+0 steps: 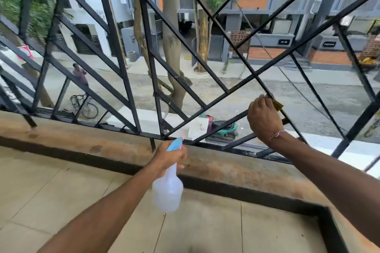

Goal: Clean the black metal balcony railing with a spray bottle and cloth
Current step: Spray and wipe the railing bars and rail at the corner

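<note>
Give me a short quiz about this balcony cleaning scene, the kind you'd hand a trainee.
1. True or false: the left hand grips the spray bottle by its neck, nozzle toward the railing.
2. Which hand works the cloth on a diagonal bar? A) left B) right C) both
3. Fill in: the spray bottle's trigger head is mostly ____ in colour.

Key
1. True. The bottle's pale body hangs below the fist, over the tiled floor.
2. B. The right hand presses the yellowish cloth against a bar low on the right of the railing.
3. Blue, with a little pink at the tip.
</note>
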`<state>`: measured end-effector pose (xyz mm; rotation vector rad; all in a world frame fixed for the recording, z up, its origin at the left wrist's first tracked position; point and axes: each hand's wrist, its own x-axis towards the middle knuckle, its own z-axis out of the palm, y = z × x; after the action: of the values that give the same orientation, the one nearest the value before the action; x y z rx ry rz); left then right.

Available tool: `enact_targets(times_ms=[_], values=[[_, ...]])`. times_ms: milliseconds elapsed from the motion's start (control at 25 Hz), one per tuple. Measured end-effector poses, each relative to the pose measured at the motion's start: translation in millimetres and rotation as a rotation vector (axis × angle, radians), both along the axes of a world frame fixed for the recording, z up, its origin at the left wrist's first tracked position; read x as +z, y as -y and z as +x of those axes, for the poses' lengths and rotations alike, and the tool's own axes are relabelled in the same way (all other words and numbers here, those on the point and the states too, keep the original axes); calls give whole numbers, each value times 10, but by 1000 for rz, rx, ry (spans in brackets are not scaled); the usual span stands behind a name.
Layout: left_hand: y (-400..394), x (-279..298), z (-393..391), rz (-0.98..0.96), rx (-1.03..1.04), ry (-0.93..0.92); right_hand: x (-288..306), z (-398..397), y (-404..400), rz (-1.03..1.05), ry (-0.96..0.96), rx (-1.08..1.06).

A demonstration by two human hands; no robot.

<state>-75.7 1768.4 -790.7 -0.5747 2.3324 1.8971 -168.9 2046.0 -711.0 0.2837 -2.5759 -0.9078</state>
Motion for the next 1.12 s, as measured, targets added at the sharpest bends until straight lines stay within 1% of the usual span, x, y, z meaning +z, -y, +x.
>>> enact_targets(times_ms=[200,400,560,720,840,920,1000,1120], values=[[75,209,323,-65,-45,-1,9,36,-31,-2,-8,9],[225,333,532,-47,44,-4,16,76,15,-24,-6,-54],[274,391,542,-67,42,-28,-64,63,176,-41,-8,-27],[457,324,324,-65,75,-50,-409,12,598,-92,97,5],[628,144,48,-60,125,-39,-815,-62,939,-124,258,78],[713,-70,-149,-26,162,-28,-925,-118,1183,-213,390,158],[808,-288,-317,-49,168,-26,-925,-184,1428,-409,503,211],[907,-477,-468,-135,163,-60,-1012,-181,1630,-653,521,231]])
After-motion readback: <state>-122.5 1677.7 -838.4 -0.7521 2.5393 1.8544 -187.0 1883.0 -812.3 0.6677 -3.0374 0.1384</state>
